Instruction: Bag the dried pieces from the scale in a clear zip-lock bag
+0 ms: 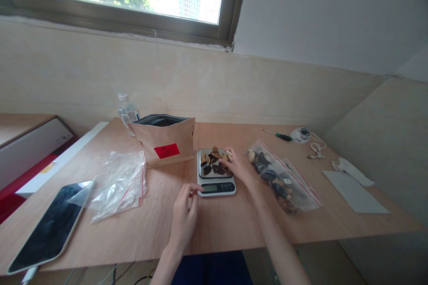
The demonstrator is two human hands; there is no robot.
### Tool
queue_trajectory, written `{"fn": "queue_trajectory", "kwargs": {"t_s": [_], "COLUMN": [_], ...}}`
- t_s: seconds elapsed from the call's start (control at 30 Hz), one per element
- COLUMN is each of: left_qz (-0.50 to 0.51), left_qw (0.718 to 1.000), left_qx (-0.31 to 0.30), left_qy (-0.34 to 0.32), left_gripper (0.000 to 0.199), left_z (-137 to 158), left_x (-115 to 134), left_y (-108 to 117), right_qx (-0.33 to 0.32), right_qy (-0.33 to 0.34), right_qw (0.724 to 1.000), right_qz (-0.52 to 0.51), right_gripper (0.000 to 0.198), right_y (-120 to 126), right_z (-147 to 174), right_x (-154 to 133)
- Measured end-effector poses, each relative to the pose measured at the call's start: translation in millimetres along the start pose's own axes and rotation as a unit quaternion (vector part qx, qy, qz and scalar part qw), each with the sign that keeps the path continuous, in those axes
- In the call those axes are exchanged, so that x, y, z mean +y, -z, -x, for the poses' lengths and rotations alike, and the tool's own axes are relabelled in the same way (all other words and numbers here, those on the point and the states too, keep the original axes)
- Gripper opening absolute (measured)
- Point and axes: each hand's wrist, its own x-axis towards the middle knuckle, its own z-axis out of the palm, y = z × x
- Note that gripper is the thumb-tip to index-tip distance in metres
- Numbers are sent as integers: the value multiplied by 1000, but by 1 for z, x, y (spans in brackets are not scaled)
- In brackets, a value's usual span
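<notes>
A white kitchen scale (217, 189) with a metal plate and dark display stands on the table in front of me. Several brown and dark dried pieces (214, 156), looking like dried mushrooms, lie on its plate. My right hand (236, 164) reaches over the plate's right side, thumb and fingers curled round some of these pieces; the fingers partly hide what they grip. At the scale's front left corner, my left hand (185, 209) touches the edge with a fingertip, thumb apart. Right of the scale lies a clear zip bag (284, 178) of similar dried pieces.
Behind the left hand stands an open brown paper pouch (170, 138) with a red label, beside a plastic bottle (127, 109). Empty zip bags (123, 182) overlap a tablet (50, 227). Far right are a screwdriver (282, 136), a small white camera (300, 135) and white paper (356, 191).
</notes>
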Motion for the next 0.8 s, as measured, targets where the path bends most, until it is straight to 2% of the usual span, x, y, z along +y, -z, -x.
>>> {"fn": "queue_trajectory", "kwargs": {"t_s": [0.17,0.3,0.43,0.53,0.67,0.8], "left_qz": [-11,-14,-11,-8,-11,-47], "left_qw": [1000,1000,999,999,999,996], "left_qx": [-5,-16,-19,-20,-24,-51], "left_qy": [14,17,29,40,27,-48], "left_gripper": [21,22,23,23,22,26], "left_z": [-1,1,9,14,16,14], "left_x": [-2,-3,-10,-15,-10,3], "left_y": [1,5,11,12,8,-5], "right_qx": [22,32,90,114,59,-11], "right_qy": [-20,-41,-73,-72,-37,9], "right_qw": [998,996,990,988,991,995], "right_qz": [-47,-70,-77,-81,-111,-101], "right_gripper": [30,29,29,29,29,28], "right_y": [-1,5,15,20,19,14], "right_z": [6,20,33,33,18,8], "right_x": [5,23,40,37,12,-8]}}
